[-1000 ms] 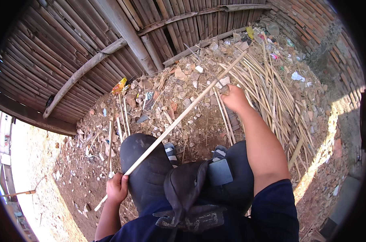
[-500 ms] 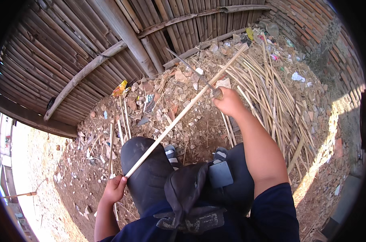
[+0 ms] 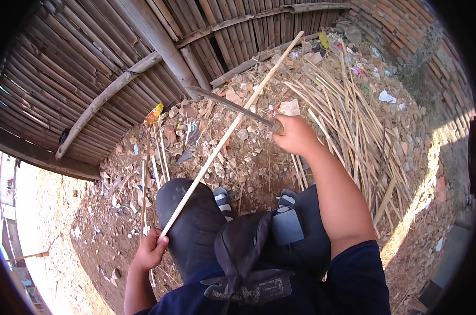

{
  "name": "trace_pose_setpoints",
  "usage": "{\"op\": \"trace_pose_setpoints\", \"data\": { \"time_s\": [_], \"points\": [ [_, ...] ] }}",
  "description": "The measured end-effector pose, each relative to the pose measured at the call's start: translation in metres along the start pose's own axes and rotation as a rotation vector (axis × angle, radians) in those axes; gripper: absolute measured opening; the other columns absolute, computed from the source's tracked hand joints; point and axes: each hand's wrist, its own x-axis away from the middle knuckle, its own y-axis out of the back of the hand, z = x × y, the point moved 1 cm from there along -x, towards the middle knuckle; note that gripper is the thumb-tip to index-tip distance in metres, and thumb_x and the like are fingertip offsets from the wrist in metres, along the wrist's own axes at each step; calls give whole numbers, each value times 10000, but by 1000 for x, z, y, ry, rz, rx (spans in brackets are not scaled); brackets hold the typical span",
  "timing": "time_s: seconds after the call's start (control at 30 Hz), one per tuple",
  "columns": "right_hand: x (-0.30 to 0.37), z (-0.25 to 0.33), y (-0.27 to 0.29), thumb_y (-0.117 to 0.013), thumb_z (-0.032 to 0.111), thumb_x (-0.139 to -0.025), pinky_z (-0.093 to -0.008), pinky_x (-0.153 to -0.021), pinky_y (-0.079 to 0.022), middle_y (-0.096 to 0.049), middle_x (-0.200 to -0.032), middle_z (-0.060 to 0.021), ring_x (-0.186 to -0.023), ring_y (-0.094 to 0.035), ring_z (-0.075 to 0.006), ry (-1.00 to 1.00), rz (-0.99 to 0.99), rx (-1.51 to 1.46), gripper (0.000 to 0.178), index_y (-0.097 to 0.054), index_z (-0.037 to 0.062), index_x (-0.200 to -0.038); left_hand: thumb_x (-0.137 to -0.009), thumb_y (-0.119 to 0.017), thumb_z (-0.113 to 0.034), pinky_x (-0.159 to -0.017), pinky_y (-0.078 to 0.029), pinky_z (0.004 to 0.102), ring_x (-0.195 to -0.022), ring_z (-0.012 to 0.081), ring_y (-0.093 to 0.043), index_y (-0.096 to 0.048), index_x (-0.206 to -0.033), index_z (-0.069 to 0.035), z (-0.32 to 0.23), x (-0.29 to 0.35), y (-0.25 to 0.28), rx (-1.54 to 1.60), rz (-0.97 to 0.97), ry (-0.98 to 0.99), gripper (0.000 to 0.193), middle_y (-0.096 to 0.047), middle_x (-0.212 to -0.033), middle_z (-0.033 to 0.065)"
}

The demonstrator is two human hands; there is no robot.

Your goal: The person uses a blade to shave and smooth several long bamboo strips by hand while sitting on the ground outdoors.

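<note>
My left hand (image 3: pixel 151 251), beside my left knee, is closed around the lower end of a long pale bamboo strip (image 3: pixel 217 149). The strip slants up and away to the right, passing over my left thigh. In my right hand (image 3: pixel 295 135) is a long-bladed knife (image 3: pixel 225 102), gripped by its handle. Its blade points to the far left and crosses the strip's upper half. Whether the edge touches the strip I cannot tell.
A heap of split bamboo strips (image 3: pixel 356 136) lies on the right. Several more sticks (image 3: pixel 163 152) lie left of centre. Rubble and litter cover the ground, including a yellow wrapper (image 3: pixel 154 114). A slatted bamboo wall (image 3: pixel 99 68) and a brick wall (image 3: pixel 400 34) enclose the far side.
The knife blade has swung nearer and now shows its broad side. The strip's far end has moved up and left, making it steeper. My left hand has shifted slightly.
</note>
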Motion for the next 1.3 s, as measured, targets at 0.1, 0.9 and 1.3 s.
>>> {"op": "trace_pose_setpoints", "data": {
  "time_s": [0.1,0.9,1.3],
  "points": [
    [9,5,-3,-725,240,-789,-482,-836,-562,-729,-957,-194,-932,-703,-380,117,14,124,430,-703,120,-1202,-1060,-557,-335,-678,-476,386,-694,210,-565,-543,-939,-24,-12,11,-6,-30,-14,-96,334,-599,-727,90],
    [-12,-30,-22,-718,219,-767,-461,-881,-549,-731,-1023,-198,-1002,-679,-407,-119,71,-91,381,-709,62,-1113,-1027,-550,-348,-559,-512,568,-620,469,-651,-518,-879,-78,-13,11,-20,-620,-235,-110,310,-620,-613,212],
    [4,-6,-24,-702,220,-775,-468,-903,-548,-726,-1046,-207,-1030,-688,-384,-70,158,62,471,-700,98,-1231,-1020,-568,-327,-567,-508,573,-615,472,-639,-513,-874,-61,-16,9,-17,-659,-230,-77,308,-618,-634,225]
  ]
}}
